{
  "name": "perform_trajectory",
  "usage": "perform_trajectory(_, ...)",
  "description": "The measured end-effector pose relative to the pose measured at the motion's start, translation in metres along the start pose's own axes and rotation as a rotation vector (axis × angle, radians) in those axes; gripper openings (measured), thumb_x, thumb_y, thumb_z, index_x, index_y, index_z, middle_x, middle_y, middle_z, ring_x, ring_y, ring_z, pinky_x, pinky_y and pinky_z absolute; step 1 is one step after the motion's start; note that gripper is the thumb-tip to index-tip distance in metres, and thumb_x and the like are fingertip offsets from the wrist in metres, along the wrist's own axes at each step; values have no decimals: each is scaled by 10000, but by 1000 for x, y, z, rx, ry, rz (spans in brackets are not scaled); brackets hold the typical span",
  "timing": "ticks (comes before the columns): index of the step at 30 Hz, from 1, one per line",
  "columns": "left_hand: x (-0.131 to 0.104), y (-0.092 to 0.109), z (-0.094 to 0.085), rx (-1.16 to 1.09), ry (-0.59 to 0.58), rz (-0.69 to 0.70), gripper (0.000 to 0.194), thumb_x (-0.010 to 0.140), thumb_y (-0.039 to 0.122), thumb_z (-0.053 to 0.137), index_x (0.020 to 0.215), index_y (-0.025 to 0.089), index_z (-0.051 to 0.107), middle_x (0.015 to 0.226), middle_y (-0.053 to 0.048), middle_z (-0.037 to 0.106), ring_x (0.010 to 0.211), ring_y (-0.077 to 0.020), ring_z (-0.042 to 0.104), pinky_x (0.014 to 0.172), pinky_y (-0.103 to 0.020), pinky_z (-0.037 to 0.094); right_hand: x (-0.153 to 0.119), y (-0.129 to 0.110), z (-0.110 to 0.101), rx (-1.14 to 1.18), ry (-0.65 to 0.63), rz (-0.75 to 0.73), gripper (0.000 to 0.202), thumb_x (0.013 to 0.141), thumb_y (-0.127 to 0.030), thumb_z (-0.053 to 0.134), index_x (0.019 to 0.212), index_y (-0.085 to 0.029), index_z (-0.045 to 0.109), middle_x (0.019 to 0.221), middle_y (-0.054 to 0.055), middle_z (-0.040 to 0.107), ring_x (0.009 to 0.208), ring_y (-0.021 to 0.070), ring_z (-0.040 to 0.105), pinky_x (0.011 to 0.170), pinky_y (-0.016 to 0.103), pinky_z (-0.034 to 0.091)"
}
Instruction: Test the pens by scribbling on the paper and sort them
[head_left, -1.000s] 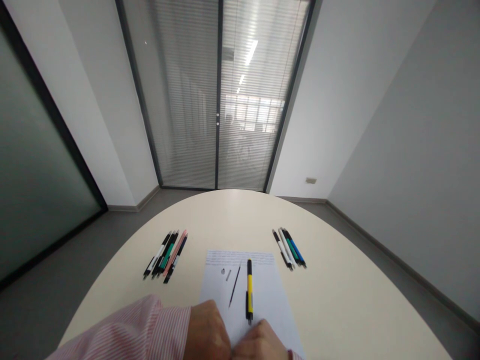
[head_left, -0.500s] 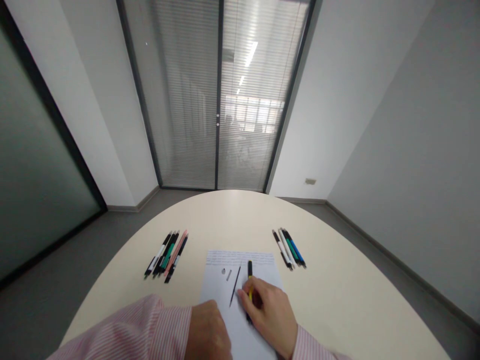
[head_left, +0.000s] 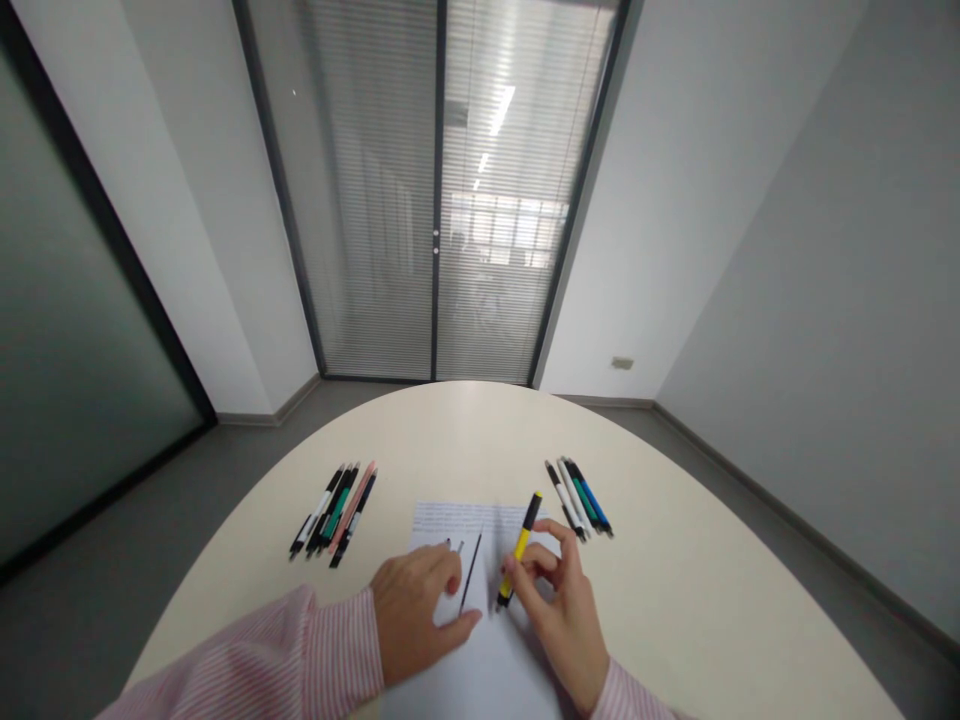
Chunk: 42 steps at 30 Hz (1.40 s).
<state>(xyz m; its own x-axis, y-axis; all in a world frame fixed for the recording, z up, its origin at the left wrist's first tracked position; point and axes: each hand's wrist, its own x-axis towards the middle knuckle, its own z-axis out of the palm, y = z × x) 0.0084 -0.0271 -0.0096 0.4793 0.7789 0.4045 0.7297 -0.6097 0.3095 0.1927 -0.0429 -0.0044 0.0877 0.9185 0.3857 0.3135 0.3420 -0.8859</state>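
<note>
Between the thumb and fingers of my right hand [head_left: 566, 605] is a yellow-and-black pen [head_left: 521, 545], tilted with its upper end leaning right above the paper. My left hand [head_left: 420, 605] holds nothing; its thumb and index finger are apart, close to a thin dark pen refill [head_left: 471, 572] that lies on the sheet of paper [head_left: 450, 690]. Just beyond the left fingers, two small pen parts show only in part, one of them a short thin piece [head_left: 461, 547]. Lines of writing run along the paper's far edge.
On the left of the round pale table [head_left: 465, 440] several pens [head_left: 334, 515] lie side by side. Another row of several pens [head_left: 579, 500] lies to the right of the paper. Beyond the table stand a glass partition with blinds [head_left: 375, 250] and white walls.
My right hand has lifted and tilted the yellow-and-black pen, which was lying nearly straight over the paper. My left hand has moved forward over the paper, and its fingers have spread.
</note>
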Motion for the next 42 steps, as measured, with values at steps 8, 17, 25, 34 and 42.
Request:
perform_trajectory(8,1,-2,5,-77,-28,87,124,762,71,537,796,190,528,809,-19,571,766,-190,561,696,-299,435,-1,4,-2,-43,58,-29,265,876,-309,529,1099,-215,422,620,-66,539,590,132,543,616,243,447)
perform_trajectory(17,8,-8,-2,-339,27,-61,145,898,169,400,801,179,507,734,-14,563,685,-176,534,646,-296,419,-2,0,-9,-17,132,16,174,926,-355,403,1004,-215,472,782,8,562,732,171,555,679,286,444)
perform_trajectory(25,23,-13,-21,-1161,65,-317,193,779,310,646,794,143,551,753,-4,527,755,-144,527,686,-237,452,1,-7,-4,-45,-53,82,283,946,-425,317,799,-224,450,734,-11,482,708,166,498,656,268,416)
perform_trajectory(34,32,-22,-32,-1729,375,-632,300,615,265,837,739,132,598,891,-43,646,780,-107,603,653,-158,487,-1,-6,-3,-157,-147,25,337,953,-416,312,745,-206,472,700,-12,492,675,152,499,629,258,394)
perform_trajectory(42,34,-24,-36,-1649,453,-595,298,573,259,853,713,118,630,733,-16,662,641,-84,602,541,-122,478,-1,-5,-4,-142,-183,-71,258,966,-323,313,905,-211,537,887,29,595,878,167,558,787,258,417)
